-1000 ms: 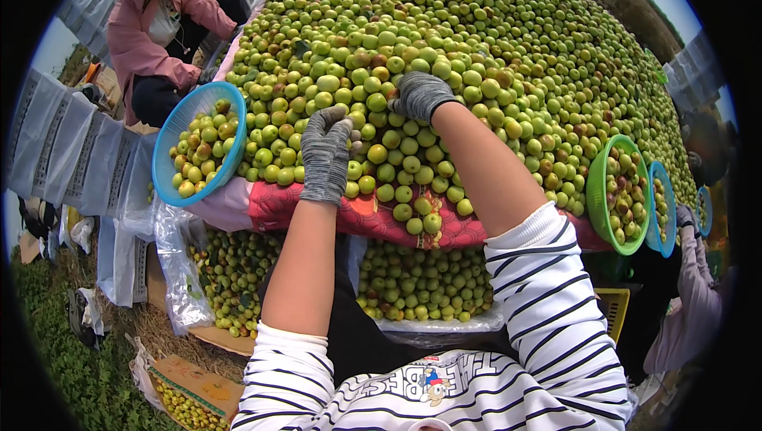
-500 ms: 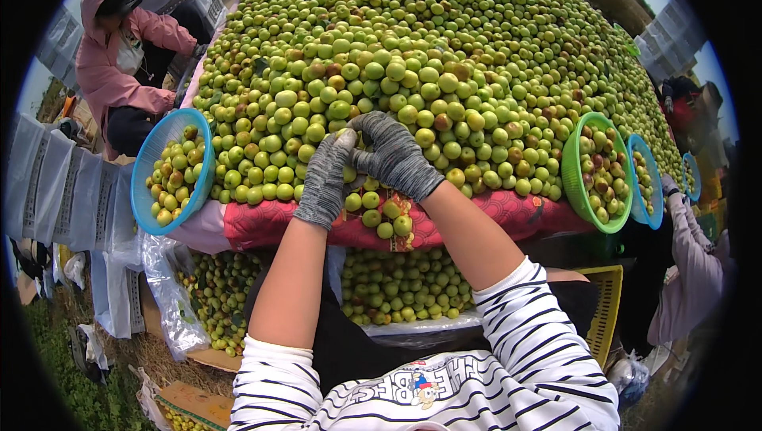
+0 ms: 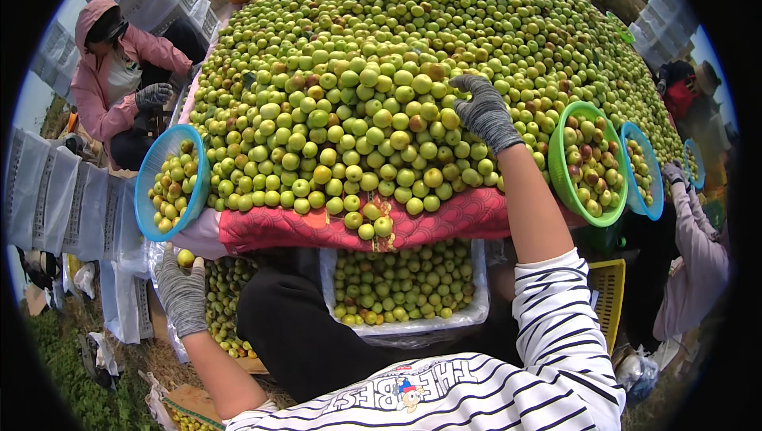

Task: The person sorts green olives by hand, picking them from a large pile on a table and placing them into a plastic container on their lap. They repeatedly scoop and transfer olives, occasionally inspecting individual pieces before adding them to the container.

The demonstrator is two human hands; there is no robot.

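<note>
A broad heap of round green jujubes (image 3: 357, 125), some blushed brown, covers the table. Over its right-hand part is my right hand (image 3: 486, 113) in a grey fingerless glove, thumb and fingers apart, with no fruit visible in it. My left hand (image 3: 182, 298), gloved alike, is low at the left, below a blue basket (image 3: 144, 202) of browner jujubes. Its fingers and thumb are spread, and a single yellowish jujube (image 3: 186, 258) shows between their tips, seemingly loose. Under that hand lie more jujubes (image 3: 225, 292) in a lower container.
A lined crate (image 3: 484, 304) of jujubes sits beneath the red cloth edge (image 3: 444, 221). A green basket (image 3: 558, 165) and another blue basket (image 3: 656, 207) stand at the right. A person in pink (image 3: 95, 105) works at the left; a grey sleeve (image 3: 690, 272) shows at the right.
My hands, together at the heap's front edge before, have parted. The left has gone down and left, the right up and right. The person in pink has raised a gloved hand.
</note>
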